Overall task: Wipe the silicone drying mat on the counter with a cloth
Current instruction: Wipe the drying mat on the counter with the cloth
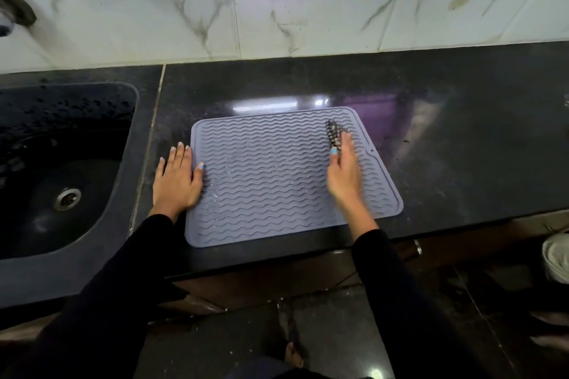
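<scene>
While her left hand (pixel 177 181) lies flat pinning the silicone mat (pixel 277 181), her right hand (pixel 343 172) grips a checked cloth (pixel 334 135); droplets glisten mid-mat, so wiping looks unfinished.

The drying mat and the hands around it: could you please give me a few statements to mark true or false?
1. The left hand lies flat at the drying mat's left edge. True.
2. The right hand holds a dark patterned cloth. True.
3. The mat lies inside the sink. False: it lies on the counter, right of the sink.
4. The mat's surface is smooth. False: it has wavy ridges.
</scene>
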Demonstrator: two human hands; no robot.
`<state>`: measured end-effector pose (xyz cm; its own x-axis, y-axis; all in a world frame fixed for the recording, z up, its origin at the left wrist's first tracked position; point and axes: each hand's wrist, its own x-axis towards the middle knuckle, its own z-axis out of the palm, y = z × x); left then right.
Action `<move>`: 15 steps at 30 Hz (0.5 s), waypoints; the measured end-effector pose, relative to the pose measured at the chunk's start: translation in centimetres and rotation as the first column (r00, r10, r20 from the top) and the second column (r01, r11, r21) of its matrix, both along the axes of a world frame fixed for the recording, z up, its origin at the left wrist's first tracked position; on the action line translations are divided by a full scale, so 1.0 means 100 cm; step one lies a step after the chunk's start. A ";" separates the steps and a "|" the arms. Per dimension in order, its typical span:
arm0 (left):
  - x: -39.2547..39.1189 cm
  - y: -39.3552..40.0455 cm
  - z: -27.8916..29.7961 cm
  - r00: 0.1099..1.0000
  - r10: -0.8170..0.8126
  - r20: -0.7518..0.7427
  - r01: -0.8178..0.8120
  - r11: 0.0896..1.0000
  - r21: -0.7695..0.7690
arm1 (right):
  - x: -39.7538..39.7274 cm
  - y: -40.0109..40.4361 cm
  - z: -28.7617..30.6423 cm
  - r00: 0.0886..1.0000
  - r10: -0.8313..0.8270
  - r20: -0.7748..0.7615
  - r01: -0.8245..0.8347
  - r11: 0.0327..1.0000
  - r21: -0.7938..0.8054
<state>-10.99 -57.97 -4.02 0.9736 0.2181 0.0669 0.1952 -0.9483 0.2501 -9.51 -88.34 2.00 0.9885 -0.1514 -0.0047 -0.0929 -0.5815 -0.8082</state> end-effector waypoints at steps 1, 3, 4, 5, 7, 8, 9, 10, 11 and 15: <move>0.001 -0.001 0.000 1.000 0.004 0.000 -0.004 1.000 -0.002 | -0.003 0.004 -0.010 0.997 0.075 -0.016 -0.076 0.984 -0.159; 0.000 -0.002 0.001 1.000 0.012 -0.012 -0.012 1.000 -0.003 | -0.008 0.011 -0.031 0.980 0.190 -0.053 -0.192 0.855 -0.482; 0.000 -0.002 0.000 1.000 0.014 -0.010 -0.014 1.000 -0.002 | -0.008 0.012 -0.039 0.976 0.213 -0.044 -0.200 0.802 -0.562; 0.000 -0.002 -0.001 1.000 0.013 -0.003 -0.013 1.000 -0.002 | -0.006 0.012 -0.042 0.976 0.215 -0.026 -0.189 0.787 -0.588; 0.000 -0.002 -0.001 1.000 0.005 0.003 -0.005 1.000 -0.001 | -0.003 0.012 -0.046 0.979 0.204 -0.026 -0.180 0.791 -0.584; 0.000 -0.002 0.000 1.000 0.002 0.001 -0.002 1.000 0.001 | -0.002 0.011 -0.046 0.977 0.208 -0.038 -0.190 0.786 -0.589; 0.000 -0.001 0.000 1.000 0.003 -0.001 -0.003 1.000 0.002 | -0.001 0.011 -0.045 0.976 0.214 -0.041 -0.195 0.774 -0.602; 0.001 -0.002 0.001 1.000 0.005 -0.002 -0.005 1.000 0.006 | 0.000 0.010 -0.046 0.974 0.222 -0.039 -0.199 0.765 -0.612; 0.001 -0.002 0.001 1.000 0.007 -0.002 -0.007 1.000 0.011 | 0.000 0.010 -0.046 0.973 0.228 -0.037 -0.202 0.765 -0.611; -0.002 -0.002 0.003 1.000 0.013 -0.013 -0.012 1.000 0.015 | 0.001 0.006 -0.033 0.968 0.245 -0.050 -0.245 0.888 -0.388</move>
